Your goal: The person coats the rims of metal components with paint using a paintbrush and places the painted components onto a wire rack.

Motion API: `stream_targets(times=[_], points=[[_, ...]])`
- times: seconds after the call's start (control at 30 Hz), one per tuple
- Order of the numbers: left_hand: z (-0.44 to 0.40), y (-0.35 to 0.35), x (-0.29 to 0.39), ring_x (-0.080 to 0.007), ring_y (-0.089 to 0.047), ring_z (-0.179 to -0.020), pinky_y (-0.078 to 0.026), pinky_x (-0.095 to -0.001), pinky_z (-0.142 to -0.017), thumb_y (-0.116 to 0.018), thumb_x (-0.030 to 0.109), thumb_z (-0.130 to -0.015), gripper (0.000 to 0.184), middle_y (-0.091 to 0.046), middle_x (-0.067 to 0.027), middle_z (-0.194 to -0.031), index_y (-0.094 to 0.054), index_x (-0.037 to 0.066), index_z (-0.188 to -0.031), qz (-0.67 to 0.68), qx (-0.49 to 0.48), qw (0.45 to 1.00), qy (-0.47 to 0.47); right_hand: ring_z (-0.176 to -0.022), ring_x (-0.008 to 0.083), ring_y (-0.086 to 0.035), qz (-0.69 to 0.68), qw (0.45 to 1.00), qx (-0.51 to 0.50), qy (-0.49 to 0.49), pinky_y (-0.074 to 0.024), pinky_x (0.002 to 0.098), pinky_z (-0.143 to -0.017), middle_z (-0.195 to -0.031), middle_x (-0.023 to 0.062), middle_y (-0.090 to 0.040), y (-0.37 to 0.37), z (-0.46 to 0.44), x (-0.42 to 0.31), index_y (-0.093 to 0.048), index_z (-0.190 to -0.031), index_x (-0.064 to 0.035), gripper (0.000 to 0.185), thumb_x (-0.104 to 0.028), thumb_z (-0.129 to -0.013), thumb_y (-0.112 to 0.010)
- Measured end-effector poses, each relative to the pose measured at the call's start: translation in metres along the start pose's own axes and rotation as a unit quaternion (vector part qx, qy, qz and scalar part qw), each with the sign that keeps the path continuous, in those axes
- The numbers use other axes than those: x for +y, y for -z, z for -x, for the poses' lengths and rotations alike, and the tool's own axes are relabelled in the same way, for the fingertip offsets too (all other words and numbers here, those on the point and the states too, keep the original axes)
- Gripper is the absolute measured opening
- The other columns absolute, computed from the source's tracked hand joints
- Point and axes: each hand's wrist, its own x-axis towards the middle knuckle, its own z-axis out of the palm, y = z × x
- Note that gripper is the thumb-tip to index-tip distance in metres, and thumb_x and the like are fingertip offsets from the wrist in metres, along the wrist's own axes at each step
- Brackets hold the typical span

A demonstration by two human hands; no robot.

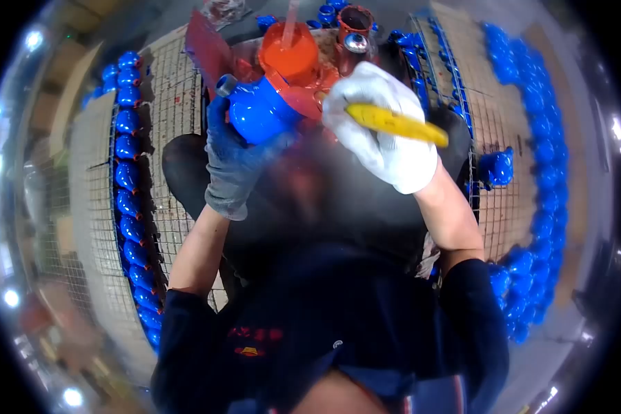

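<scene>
My left hand [231, 162], in a grey glove stained blue, is closed around a glossy blue rounded casting [259, 110] with a short pipe-like end at its upper left. My right hand [383, 127], in a white glove, grips a paintbrush [393, 123] by its yellow handle. The brush's orange-coated end points left and meets the casting's right edge in view; whether they touch I cannot tell. Just beyond the casting stands a tub of orange paint [290, 52] with a pale stick upright in it.
A red-stained can [355, 22] and a dark container with a shiny top [355, 45] stand behind my right hand. Blue castings [127, 147] line the left wire rack [176, 83]. Many more blue castings [545, 152] sit at right, with a single one [497, 168] nearer me.
</scene>
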Motion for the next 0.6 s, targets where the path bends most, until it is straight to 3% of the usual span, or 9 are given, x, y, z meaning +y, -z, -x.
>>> stream_targets(times=[0.1,0.17,0.2,0.3,0.37,0.43,0.5,0.53,0.6], points=[[-0.010,0.008,0.019,-0.0282,-0.057,-0.127,-0.051,-0.0452,-0.106,-0.077,0.043,-0.087,0.088,-0.053,-0.0152,-0.140,-0.032,0.006,-0.153,0.212,-0.015,0.964,0.162,-0.077,0.0247,-0.062,0.053,0.994,-0.035,0.094,-0.0474,0.0351,-0.069,-0.087,0.0021,-0.065,0.000,-0.002,0.007,-0.065,-0.104,-0.0137,0.035,-0.013,-0.075,-0.085],[-0.017,0.013,0.026,-0.0288,-0.060,-0.122,-0.053,-0.0454,-0.103,-0.077,0.049,-0.086,0.088,-0.058,-0.0154,-0.135,-0.036,0.004,-0.150,0.408,-0.028,0.887,0.216,-0.078,0.0248,-0.061,0.045,0.992,-0.024,0.115,-0.0466,0.0350,-0.069,-0.088,0.0025,-0.063,-0.006,0.000,0.011,-0.066,-0.105,-0.0140,0.039,-0.013,-0.072,-0.087],[-0.019,0.007,0.037,-0.0308,-0.064,-0.117,-0.054,-0.0455,-0.102,-0.073,0.056,-0.088,0.086,-0.060,-0.0161,-0.133,-0.040,0.004,-0.148,0.452,0.024,0.861,0.234,-0.082,0.0247,-0.061,0.051,0.991,-0.029,0.124,-0.0466,0.0348,-0.070,-0.092,0.0033,-0.063,-0.005,0.003,0.015,-0.068,-0.108,-0.0147,0.043,-0.013,-0.070,-0.088],[-0.021,0.033,0.019,-0.0320,-0.063,-0.119,-0.051,-0.0449,-0.106,-0.070,0.059,-0.089,0.087,-0.058,-0.0172,-0.137,-0.039,0.004,-0.150,0.578,-0.055,0.765,0.278,-0.087,0.0286,-0.063,-0.026,0.994,-0.040,0.102,-0.0497,0.0369,-0.077,-0.094,0.0061,-0.064,-0.003,0.010,0.033,-0.071,-0.109,-0.0131,0.037,-0.013,-0.075,-0.084],[-0.013,0.034,0.018,-0.0360,-0.066,-0.107,-0.060,-0.0389,-0.081,-0.060,0.038,-0.101,0.064,-0.060,-0.0266,-0.129,-0.039,0.000,-0.147,0.575,-0.036,0.774,0.263,-0.097,0.0299,-0.062,-0.185,0.981,-0.046,0.023,-0.0512,0.0385,-0.085,-0.104,0.0120,-0.069,-0.001,0.015,0.044,-0.072,-0.108,-0.0047,0.026,-0.007,-0.082,-0.074],[-0.021,0.044,0.025,-0.0342,-0.068,-0.091,-0.058,-0.0330,-0.066,-0.057,0.037,-0.102,0.059,-0.061,-0.0298,-0.122,-0.041,0.000,-0.146,0.615,-0.042,0.704,0.353,-0.102,0.0297,-0.061,-0.269,0.962,-0.040,-0.012,-0.0513,0.0395,-0.087,-0.106,0.0131,-0.070,-0.007,0.019,0.057,-0.072,-0.107,-0.0015,0.026,-0.004,-0.082,-0.073],[-0.028,0.047,0.029,-0.0340,-0.068,-0.084,-0.058,-0.0306,-0.059,-0.054,0.037,-0.104,0.057,-0.061,-0.0319,-0.119,-0.042,0.001,-0.146,0.588,-0.057,0.719,0.366,-0.101,0.0284,-0.062,-0.321,0.946,-0.010,-0.054,-0.0517,0.0398,-0.088,-0.108,0.0157,-0.069,-0.006,0.024,0.052,-0.073,-0.105,0.0013,0.026,-0.005,-0.080,-0.076],[-0.031,0.046,0.030,-0.0348,-0.068,-0.084,-0.058,-0.0311,-0.060,-0.052,0.038,-0.104,0.058,-0.061,-0.0323,-0.120,-0.041,0.001,-0.147,0.539,-0.069,0.769,0.335,-0.101,0.0274,-0.063,-0.354,0.931,0.006,-0.092,-0.0523,0.0390,-0.087,-0.109,0.0165,-0.069,-0.003,0.027,0.049,-0.073,-0.105,0.0016,0.027,-0.006,-0.080,-0.077],[-0.039,0.050,0.016,-0.0377,-0.069,-0.088,-0.063,-0.0361,-0.067,-0.051,0.043,-0.105,0.063,-0.059,-0.0329,-0.126,-0.038,0.003,-0.151,0.613,-0.085,0.713,0.329,-0.098,0.0237,-0.065,-0.339,0.935,0.040,-0.098,-0.0554,0.0354,-0.084,-0.116,0.0175,-0.066,0.004,0.033,0.055,-0.075,-0.101,0.0012,0.024,-0.009,-0.079,-0.080]])
